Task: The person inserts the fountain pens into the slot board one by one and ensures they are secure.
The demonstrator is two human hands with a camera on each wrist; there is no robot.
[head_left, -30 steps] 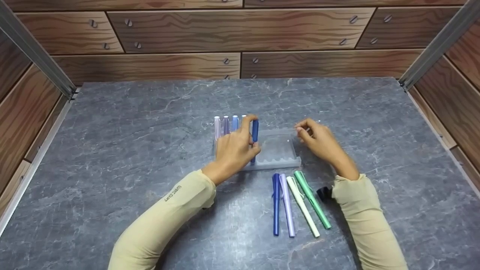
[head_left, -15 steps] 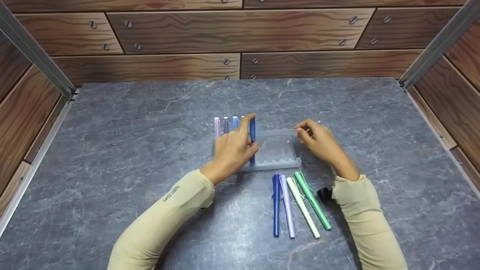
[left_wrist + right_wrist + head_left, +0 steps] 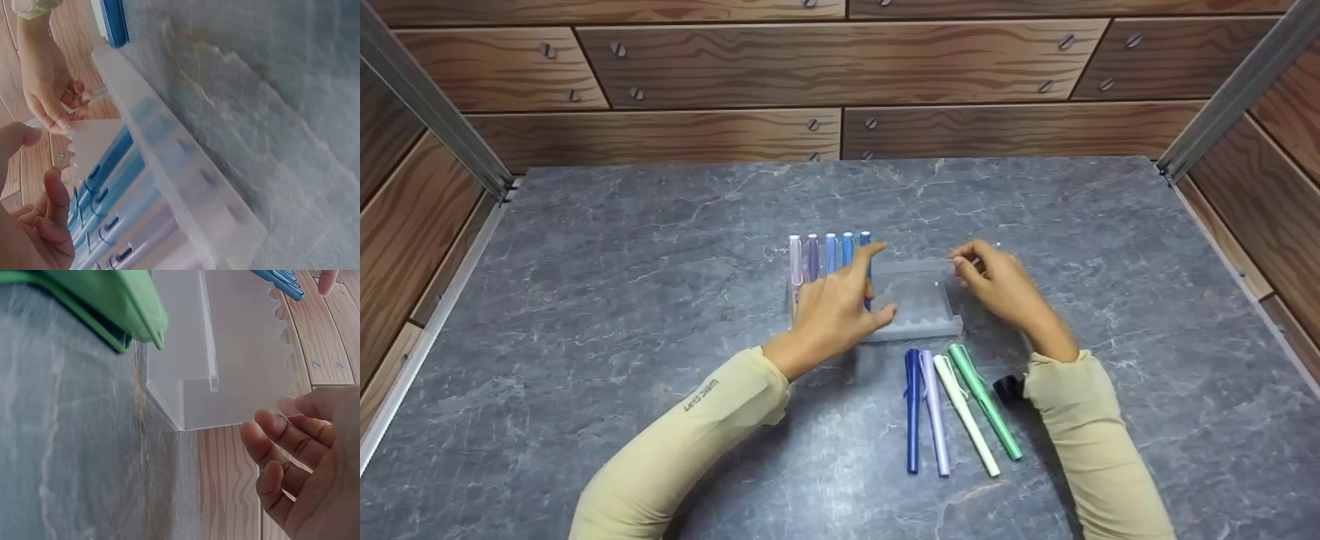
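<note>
Thumb and index apart, the left hand [image 3: 836, 306] holds nothing, close above five pens [image 3: 831, 251] in the left half of the tray [image 3: 915, 296]. The right hand [image 3: 999, 281] pinches the far right corner; a slip there could jolt pens loose.

Five pens [image 3: 795, 259] sit in one clear holder [image 3: 919, 300] mid-frame; four loose pens [image 3: 913, 412] lie lower right of centre (nine altogether).

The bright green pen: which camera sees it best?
The head view: the bright green pen lies there whole. Right wrist shows one end, close up and cut off; left wrist doesn't clearly show it.
</note>
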